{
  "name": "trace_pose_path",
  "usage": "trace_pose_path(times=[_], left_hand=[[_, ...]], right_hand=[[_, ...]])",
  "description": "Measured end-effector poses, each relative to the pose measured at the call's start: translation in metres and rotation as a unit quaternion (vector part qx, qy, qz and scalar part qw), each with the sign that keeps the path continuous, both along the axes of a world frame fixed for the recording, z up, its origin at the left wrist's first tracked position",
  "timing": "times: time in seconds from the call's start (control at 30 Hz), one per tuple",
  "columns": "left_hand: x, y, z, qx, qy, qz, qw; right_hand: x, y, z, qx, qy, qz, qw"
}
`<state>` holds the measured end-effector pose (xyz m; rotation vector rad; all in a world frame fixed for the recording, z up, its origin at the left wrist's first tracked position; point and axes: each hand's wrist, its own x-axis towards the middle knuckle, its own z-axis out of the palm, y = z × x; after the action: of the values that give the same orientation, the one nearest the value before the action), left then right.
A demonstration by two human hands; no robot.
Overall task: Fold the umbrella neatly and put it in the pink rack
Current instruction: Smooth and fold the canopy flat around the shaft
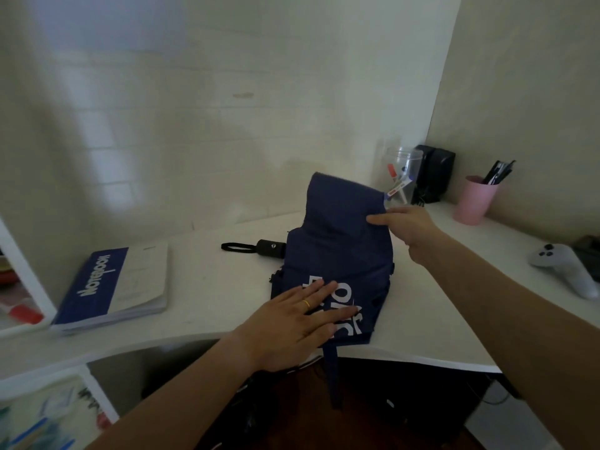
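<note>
The folding step is judged to be in hand: the navy umbrella (pixel 337 254) is laid on the white desk (pixel 207 287), its canopy being flattened. The near part of the cloth is pressed down by the left hand (pixel 292 323), fingers straight and spread. Beyond that hand, a raised flap is pinched at its edge by the right hand (pixel 406 225). The black handle (pixel 271 249) with its loop is seen left of the pinch. Next, the flap probably needs laying over and rolling tight before the strap is closed. White lettering under the left fingers cannot be read; "Notebook" is printed on the blue notebook (pixel 113 287). The pink cup (pixel 474 199), right of the pinch, holds pens.
</note>
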<state>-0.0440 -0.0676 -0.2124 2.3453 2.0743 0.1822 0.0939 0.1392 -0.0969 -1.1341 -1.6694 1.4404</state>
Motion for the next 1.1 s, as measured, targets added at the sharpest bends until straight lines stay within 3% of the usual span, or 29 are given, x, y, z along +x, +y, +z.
trace_pose_path(times=[0.17, 0.27, 0.47, 0.6, 0.73, 0.83, 0.87, 0.9, 0.93, 1.0, 1.03, 1.1], left_hand=[[0.0, 0.0, 0.0, -0.003, 0.004, 0.002, 1.0], [0.001, 0.0, 0.001, -0.008, -0.003, 0.009, 1.0], [0.002, -0.002, 0.001, 0.008, -0.021, 0.024, 0.999], [0.002, -0.006, -0.001, 0.023, -0.239, 0.043, 0.97], [0.004, -0.016, 0.0, 0.052, -0.257, 0.045, 0.964], [-0.012, -0.032, -0.009, 0.141, -0.23, 0.092, 0.958], [-0.017, -0.038, -0.01, 0.183, -0.276, 0.137, 0.933], [-0.017, -0.043, -0.004, 0.232, -0.358, 0.182, 0.886], [-0.016, -0.044, 0.005, 0.275, -0.458, 0.232, 0.813], [-0.008, -0.033, 0.025, 0.265, -0.628, 0.339, 0.648], [-0.005, -0.025, 0.033, 0.227, -0.647, 0.37, 0.627], [0.003, -0.009, 0.039, 0.154, -0.583, 0.391, 0.695]], right_hand=[[0.025, -0.033, 0.004, 0.071, 0.062, 0.107, 0.99], [0.036, -0.052, -0.009, 0.054, 0.058, 0.167, 0.983], [0.06, -0.08, -0.055, 0.057, 0.018, 0.189, 0.98], [0.066, -0.076, -0.084, 0.115, -0.079, 0.184, 0.973], [0.058, -0.084, -0.075, 0.034, -0.022, 0.232, 0.972], [0.056, -0.086, -0.073, -0.021, 0.035, 0.226, 0.973], [0.057, -0.086, -0.075, -0.028, 0.04, 0.218, 0.975], [0.057, -0.086, -0.078, -0.027, 0.036, 0.213, 0.976], [0.058, -0.087, -0.08, -0.02, 0.029, 0.208, 0.978], [0.059, -0.09, -0.082, 0.002, 0.009, 0.199, 0.98], [0.059, -0.092, -0.083, 0.01, 0.001, 0.194, 0.981], [0.059, -0.095, -0.084, 0.023, -0.015, 0.187, 0.982]])
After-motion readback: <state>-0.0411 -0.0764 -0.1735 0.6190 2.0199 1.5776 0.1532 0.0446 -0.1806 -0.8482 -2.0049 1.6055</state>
